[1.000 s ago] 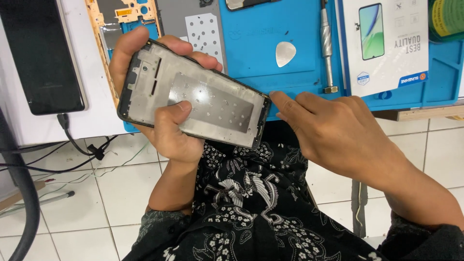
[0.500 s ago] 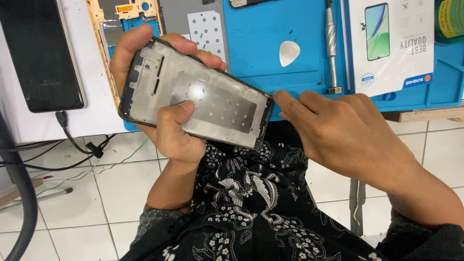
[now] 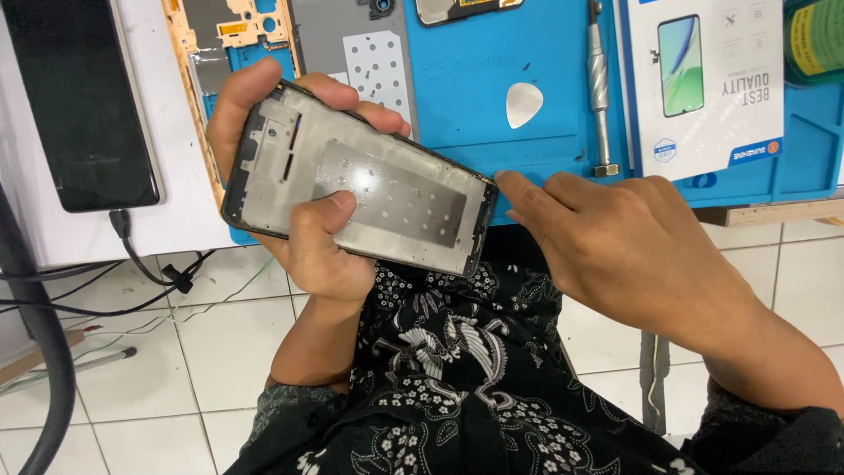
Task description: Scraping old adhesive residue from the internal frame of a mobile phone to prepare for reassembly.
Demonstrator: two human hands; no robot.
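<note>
My left hand (image 3: 321,246) grips a bare phone frame (image 3: 360,180), a grey metal plate with a black rim, held tilted over the table edge with its inner side up. The thumb rests on the plate's middle and the fingers wrap round the far side. My right hand (image 3: 615,242) is curled, with its fingertips pressed against the frame's right end corner. It holds nothing else that I can see.
A blue work mat (image 3: 501,79) carries a white pick (image 3: 523,104), a metal screwdriver (image 3: 600,84), a white phone-part box (image 3: 708,79), a grey perforated plate (image 3: 374,62) and an orange-edged frame (image 3: 229,35). A dark phone (image 3: 83,101) with a cable lies on a white surface, left. Tiled floor below.
The frame and both hands have stayed together with only slight drift; the view shifted a little, and my right fingertips remain at the frame's corner.
</note>
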